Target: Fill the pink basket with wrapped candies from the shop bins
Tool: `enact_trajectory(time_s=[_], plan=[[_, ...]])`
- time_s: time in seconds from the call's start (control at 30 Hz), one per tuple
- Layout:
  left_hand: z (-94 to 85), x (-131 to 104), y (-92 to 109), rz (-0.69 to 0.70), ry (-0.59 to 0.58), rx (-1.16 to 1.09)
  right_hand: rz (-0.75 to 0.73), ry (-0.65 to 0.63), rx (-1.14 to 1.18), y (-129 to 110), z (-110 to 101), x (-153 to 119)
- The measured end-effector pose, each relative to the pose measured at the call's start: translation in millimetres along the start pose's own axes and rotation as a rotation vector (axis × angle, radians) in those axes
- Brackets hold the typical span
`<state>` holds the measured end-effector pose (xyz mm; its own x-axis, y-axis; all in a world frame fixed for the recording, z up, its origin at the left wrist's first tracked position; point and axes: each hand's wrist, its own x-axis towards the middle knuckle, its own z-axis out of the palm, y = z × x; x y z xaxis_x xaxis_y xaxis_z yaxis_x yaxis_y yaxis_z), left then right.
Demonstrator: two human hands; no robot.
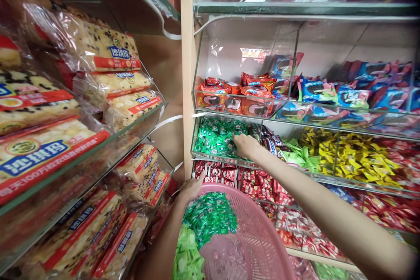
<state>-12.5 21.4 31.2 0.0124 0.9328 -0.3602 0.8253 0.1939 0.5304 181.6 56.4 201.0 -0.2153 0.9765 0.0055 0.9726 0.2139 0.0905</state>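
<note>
My right hand (246,146) reaches into a clear shelf bin of green-wrapped candies (215,135). Its fingers are curled down and closed among the candies at the bin's right side; the fingertips are partly hidden. My left hand (191,189) grips the far left rim of a pink plastic basket (262,223), its fingers wrapped at the edge. Inside the basket, a heap of green-wrapped candies (213,216) lies at the far left. Nearer to me are light-green packets (187,253), partly covered by my left forearm.
On the left, glass-fronted shelves hold wrapped pastry bars (114,52). Right of the green bin are dark wrapped bars (272,141) and yellow-wrapped candies (357,157). Red packets (215,171) sit below it, orange-red packets (232,96) above. A wooden post (187,74) separates the two shelf units.
</note>
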Motion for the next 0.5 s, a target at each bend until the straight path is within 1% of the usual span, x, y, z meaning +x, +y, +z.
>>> enact_trajectory(time_s=[0.13,0.2,0.27,0.37,0.43,0.5], plan=[[-1.0,-1,2,-0.048,0.005,0.022,0.036,0.010,-0.016,12,-23,2],[-1.5,-2,2,-0.054,0.012,0.028,0.016,0.040,0.041,17,-31,6],[-1.9,-3,2,-0.027,0.014,0.029,-0.028,0.082,0.153,19,-35,12],[-1.7,-2,1,-0.007,0.012,0.032,-0.119,0.110,0.432,17,-29,21],[-1.2,-1,0,-0.004,0.004,0.029,-0.162,0.097,0.671,14,-20,24],[-0.7,0,-1,-0.004,0.001,0.019,-0.167,0.080,0.809,12,-9,26]])
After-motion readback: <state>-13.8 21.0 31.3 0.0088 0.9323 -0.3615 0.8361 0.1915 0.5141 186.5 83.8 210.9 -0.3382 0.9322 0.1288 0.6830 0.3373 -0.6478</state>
